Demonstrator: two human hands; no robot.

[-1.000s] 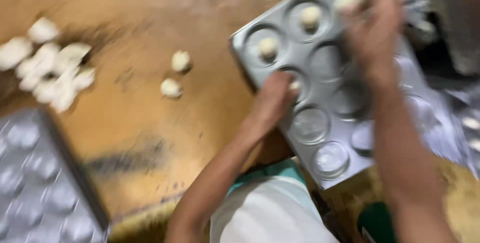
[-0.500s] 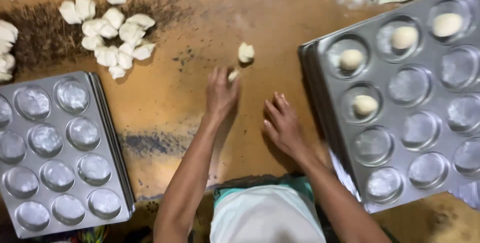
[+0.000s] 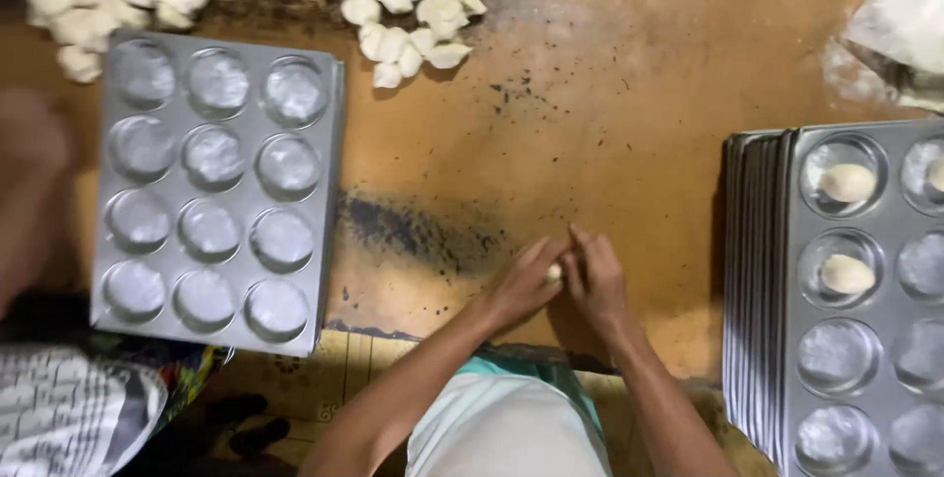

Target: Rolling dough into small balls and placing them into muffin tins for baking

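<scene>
Both hands meet low on the brown tabletop [image 3: 610, 123]. Left hand [image 3: 519, 285] and right hand [image 3: 596, 278] press together around a small dough piece [image 3: 555, 271]; only a pale sliver shows between the fingers. Each grip is closed on that piece. Empty muffin tray [image 3: 329, 202] lies well to the left, its cups floured. Stacked trays [image 3: 762, 290] sit at right; top one carries dough balls [image 3: 848, 182] in its upper cups. Cut dough pile [image 3: 408, 10] near the far edge. Blurred forearm of another person [image 3: 29, 192] at left.
</scene>
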